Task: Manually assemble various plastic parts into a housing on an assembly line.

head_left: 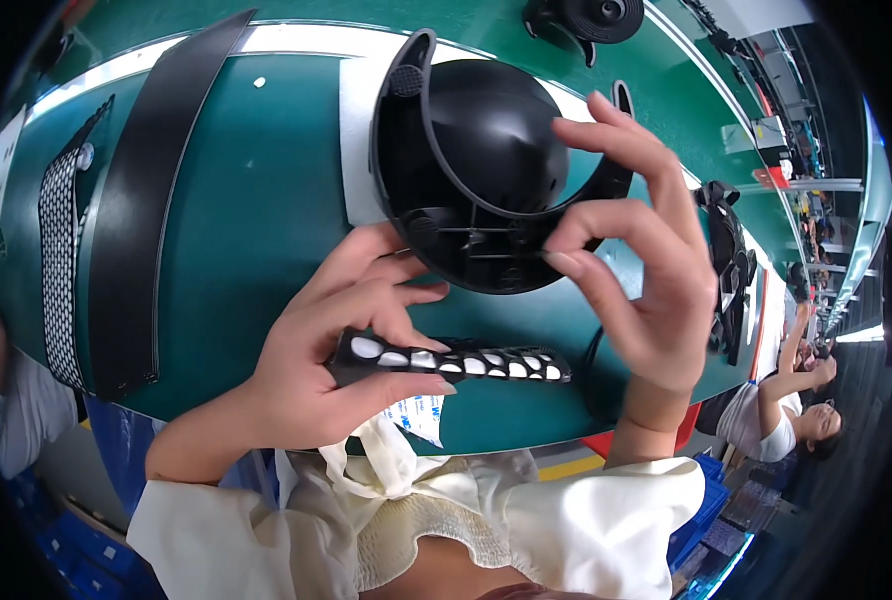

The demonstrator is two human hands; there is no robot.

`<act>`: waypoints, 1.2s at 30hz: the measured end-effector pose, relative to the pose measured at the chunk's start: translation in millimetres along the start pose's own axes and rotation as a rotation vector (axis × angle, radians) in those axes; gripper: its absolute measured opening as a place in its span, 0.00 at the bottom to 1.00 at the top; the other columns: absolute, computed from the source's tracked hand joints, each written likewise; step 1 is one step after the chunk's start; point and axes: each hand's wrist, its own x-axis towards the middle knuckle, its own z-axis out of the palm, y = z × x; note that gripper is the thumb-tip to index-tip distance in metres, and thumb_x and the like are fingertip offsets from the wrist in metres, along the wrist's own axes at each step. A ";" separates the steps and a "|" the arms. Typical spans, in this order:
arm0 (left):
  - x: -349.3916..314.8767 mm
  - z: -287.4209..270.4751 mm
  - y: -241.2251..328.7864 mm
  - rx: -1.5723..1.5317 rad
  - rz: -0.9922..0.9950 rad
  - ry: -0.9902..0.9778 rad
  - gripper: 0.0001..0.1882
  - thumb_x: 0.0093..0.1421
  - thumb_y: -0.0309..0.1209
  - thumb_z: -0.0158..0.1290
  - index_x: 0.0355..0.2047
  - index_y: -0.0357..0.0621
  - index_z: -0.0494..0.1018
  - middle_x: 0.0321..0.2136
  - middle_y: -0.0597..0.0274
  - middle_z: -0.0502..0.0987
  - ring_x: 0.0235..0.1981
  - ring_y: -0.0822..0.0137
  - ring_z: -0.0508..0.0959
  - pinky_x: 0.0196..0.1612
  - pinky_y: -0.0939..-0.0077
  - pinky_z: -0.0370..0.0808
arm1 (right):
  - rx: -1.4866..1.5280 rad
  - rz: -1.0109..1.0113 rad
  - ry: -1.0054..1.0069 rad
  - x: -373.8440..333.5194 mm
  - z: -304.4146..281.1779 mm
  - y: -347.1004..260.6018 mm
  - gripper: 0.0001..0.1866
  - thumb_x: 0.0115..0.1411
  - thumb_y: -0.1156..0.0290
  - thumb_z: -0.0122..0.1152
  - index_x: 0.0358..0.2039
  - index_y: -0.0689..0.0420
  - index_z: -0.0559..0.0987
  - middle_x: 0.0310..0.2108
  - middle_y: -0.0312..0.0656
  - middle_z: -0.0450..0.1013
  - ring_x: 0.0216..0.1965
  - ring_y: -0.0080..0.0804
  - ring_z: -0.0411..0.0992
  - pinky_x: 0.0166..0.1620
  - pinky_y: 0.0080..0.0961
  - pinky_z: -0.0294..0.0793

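Note:
My left hand (pixel 311 350) is closed round a black strip with white oval dots (pixel 486 364), pinched between thumb and fingers. Its upper fingertips reach the lower left rim of a glossy black plastic shell (pixel 496 120). A curved black frame with round dark pads (pixel 436 235) runs round the shell's near side. Over the frame's lower right part, my right hand (pixel 646 240) has thumb and forefinger pinched together. Anything between those two fingertips is too small to make out. The other fingers of that hand are raised by the frame's right arm.
On the green table (pixel 256 200) lie a wide black band (pixel 151 220) and a white-dotted strip (pixel 59 270) at the left. A black coiled roll (pixel 601 15) sits at the back, black straps (pixel 731 260) at the right. Other people are at both sides.

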 end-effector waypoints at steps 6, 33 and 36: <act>0.4 -0.4 -3.3 -0.027 0.016 0.024 0.10 0.41 0.18 0.58 0.26 0.36 0.71 0.49 0.46 0.54 0.51 0.52 0.61 0.50 0.63 0.63 | -0.057 -0.017 -0.005 4.2 5.5 3.9 0.03 0.39 0.79 0.56 0.19 0.60 0.72 0.39 0.48 0.68 0.50 0.48 0.60 0.50 0.36 0.57; -0.1 2.1 -0.7 -0.246 -0.078 0.103 0.08 0.45 0.17 0.53 0.26 0.36 0.67 0.43 0.50 0.59 0.49 0.57 0.64 0.51 0.66 0.60 | -0.605 -0.424 -0.134 -6.2 1.0 -8.5 0.12 0.40 0.68 0.59 0.27 0.58 0.75 0.30 0.38 0.72 0.40 0.31 0.69 0.42 0.29 0.62; -0.5 -7.2 5.7 0.036 -0.148 0.018 0.07 0.47 0.19 0.49 0.28 0.37 0.66 0.41 0.51 0.60 0.45 0.62 0.64 0.48 0.72 0.59 | -0.294 -0.288 -0.203 -3.1 -4.5 7.3 0.15 0.40 0.69 0.59 0.31 0.59 0.75 0.34 0.41 0.72 0.41 0.33 0.69 0.45 0.33 0.60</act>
